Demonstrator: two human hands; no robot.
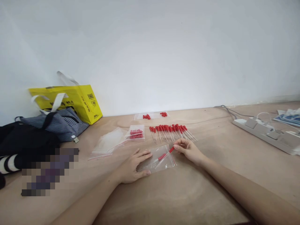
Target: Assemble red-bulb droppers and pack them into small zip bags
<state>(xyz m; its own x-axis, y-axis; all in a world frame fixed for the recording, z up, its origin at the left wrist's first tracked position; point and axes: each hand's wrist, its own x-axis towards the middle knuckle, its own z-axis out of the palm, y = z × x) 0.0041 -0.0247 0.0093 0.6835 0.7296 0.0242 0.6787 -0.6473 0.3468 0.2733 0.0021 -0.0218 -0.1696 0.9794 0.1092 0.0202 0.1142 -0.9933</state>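
Observation:
A clear zip bag (153, 167) with a red seal line lies flat in front of me. My left hand (131, 168) rests on its left part, fingers spread. My right hand (189, 150) pinches the red bulb of a dropper (172, 149) at the bag's right end, and its clear tube points down-left into or over the bag. Another red-bulbed dropper (161, 157) shows inside the bag. Just beyond it lies a row of red-bulbed droppers (171, 128), bulbs facing the wall.
To the left are a stack of clear zip bags (111, 140) and bagged red bulbs (136, 132). More droppers in a clear bag (153, 116) lie by the wall. A yellow bag (90, 104) and striped bag (70, 123) stand far left; a power strip (262, 136) is at right.

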